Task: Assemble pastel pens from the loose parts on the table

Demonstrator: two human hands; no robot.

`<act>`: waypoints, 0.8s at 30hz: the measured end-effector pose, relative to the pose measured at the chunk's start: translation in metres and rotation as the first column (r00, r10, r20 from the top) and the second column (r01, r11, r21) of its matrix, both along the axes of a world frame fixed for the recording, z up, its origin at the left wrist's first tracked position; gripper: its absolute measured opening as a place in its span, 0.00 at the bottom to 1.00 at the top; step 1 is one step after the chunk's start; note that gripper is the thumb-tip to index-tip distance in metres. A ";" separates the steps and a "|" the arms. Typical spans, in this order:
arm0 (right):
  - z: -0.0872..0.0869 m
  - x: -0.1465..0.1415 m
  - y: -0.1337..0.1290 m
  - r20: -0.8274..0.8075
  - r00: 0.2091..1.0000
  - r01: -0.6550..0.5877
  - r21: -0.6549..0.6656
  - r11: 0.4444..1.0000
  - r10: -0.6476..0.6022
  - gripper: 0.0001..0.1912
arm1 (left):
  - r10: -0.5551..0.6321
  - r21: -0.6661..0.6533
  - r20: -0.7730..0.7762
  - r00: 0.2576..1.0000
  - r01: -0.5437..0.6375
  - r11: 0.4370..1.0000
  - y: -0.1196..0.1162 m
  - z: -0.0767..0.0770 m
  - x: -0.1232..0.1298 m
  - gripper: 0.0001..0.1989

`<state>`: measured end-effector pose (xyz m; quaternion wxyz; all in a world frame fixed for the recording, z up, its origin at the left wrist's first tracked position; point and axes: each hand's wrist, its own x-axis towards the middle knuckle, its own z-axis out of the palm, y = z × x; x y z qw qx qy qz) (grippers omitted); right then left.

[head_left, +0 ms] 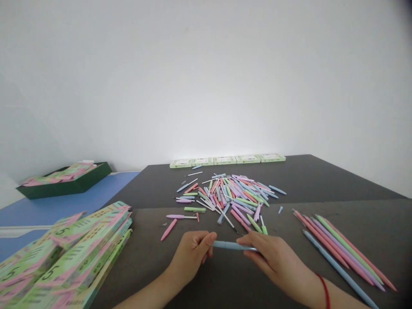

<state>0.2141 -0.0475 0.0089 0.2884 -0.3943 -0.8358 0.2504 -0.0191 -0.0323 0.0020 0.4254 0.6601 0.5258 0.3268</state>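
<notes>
A light blue pen [230, 245] spans the gap between my two hands, low over the near part of the dark table. My left hand [196, 249] is closed around its left end, thumb on top, hiding that tip. On the other end, my right hand [273, 257] pinches the barrel between thumb and fingers; a red string circles that wrist. Just beyond my hands spreads a heap of pastel pen parts [231, 193], with barrels, caps and thin white refills mixed together. A pink pen piece [168, 230] lies nearest my left hand.
Several long pens [347, 253] lie side by side at the right. Packs printed with a 5 [64, 253] are stacked at the left. A green tray [64, 187] holds more packs behind them. Flat boxes [225, 160] line the table's far edge by the wall.
</notes>
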 end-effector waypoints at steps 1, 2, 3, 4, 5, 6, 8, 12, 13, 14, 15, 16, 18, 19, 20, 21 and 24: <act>-0.001 0.000 0.000 0.046 0.999 -0.004 0.059 0.998 0.001 0.11 | -0.016 -0.029 -0.028 0.999 0.015 0.999 0.002 -0.002 0.000 0.27; -0.003 0.000 0.000 0.080 0.997 -0.010 0.100 0.995 0.002 0.11 | -0.037 -0.063 -0.044 0.998 0.034 0.997 0.004 -0.003 0.000 0.29; -0.004 0.000 0.000 0.101 0.995 -0.014 0.125 0.992 0.002 0.11 | -0.066 -0.095 -0.037 0.997 0.062 0.994 0.005 -0.003 0.000 0.30; -0.005 0.000 0.000 0.107 0.994 -0.014 0.135 0.991 -0.001 0.11 | -0.095 -0.109 -0.005 0.995 0.094 0.990 0.005 -0.003 -0.001 0.28; -0.006 0.000 0.000 0.103 0.995 -0.009 0.134 0.991 -0.005 0.11 | -0.119 -0.094 0.044 0.992 0.123 0.988 0.005 -0.003 -0.001 0.25; -0.006 0.000 0.001 0.092 0.996 -0.003 0.126 0.992 -0.009 0.11 | -0.137 -0.051 0.098 0.986 0.143 0.988 0.004 -0.002 -0.001 0.21; -0.005 0.000 0.001 0.065 0.998 0.005 0.095 0.995 -0.011 0.10 | -0.165 0.064 0.142 0.976 0.157 0.986 0.002 0.002 -0.001 0.16; -0.006 -0.002 0.003 -0.038 0.999 0.021 -0.007 1.000 -0.021 0.09 | -0.172 0.165 -0.009 0.985 0.171 0.971 -0.003 0.005 -0.002 0.06; -0.006 -0.003 0.004 -0.076 0.997 0.029 -0.069 0.997 -0.034 0.08 | -0.176 0.197 -0.029 0.984 0.179 0.964 -0.004 0.005 -0.003 0.05; -0.007 -0.004 0.005 -0.115 0.992 0.028 -0.162 0.986 -0.047 0.07 | -0.184 0.237 -0.038 0.982 0.187 0.953 -0.004 0.005 -0.003 0.04; -0.007 -0.005 0.005 -0.151 0.987 0.014 -0.276 0.961 -0.058 0.07 | -0.193 0.277 -0.048 0.980 0.198 0.940 -0.005 0.005 -0.003 0.03; -0.008 -0.006 0.006 -0.181 0.981 -0.010 -0.388 0.922 -0.065 0.07 | -0.198 0.308 -0.075 0.977 0.211 0.927 -0.005 0.005 -0.003 0.02; -0.007 -0.008 0.006 -0.213 0.974 -0.050 -0.517 0.855 -0.072 0.08 | -0.181 0.346 -0.208 0.961 0.246 0.905 -0.007 0.006 -0.001 0.02; -0.006 -0.009 0.006 -0.216 0.974 -0.052 -0.515 0.856 -0.071 0.07 | -0.168 0.358 -0.306 0.937 0.277 0.892 -0.008 0.007 0.000 0.02; -0.005 -0.010 0.005 -0.217 0.974 -0.045 -0.477 0.878 -0.068 0.06 | -0.156 0.365 -0.408 0.900 0.318 0.875 -0.009 0.008 0.002 0.03; -0.004 -0.011 0.004 -0.223 0.973 -0.038 -0.430 0.902 -0.065 0.04 | -0.146 0.368 -0.500 0.854 0.361 0.857 -0.010 0.008 0.004 0.04; -0.003 -0.012 0.001 -0.374 0.926 -0.135 -0.451 0.882 -0.049 0.11 | -0.143 0.323 -0.631 0.763 0.425 0.846 -0.013 0.005 0.008 0.06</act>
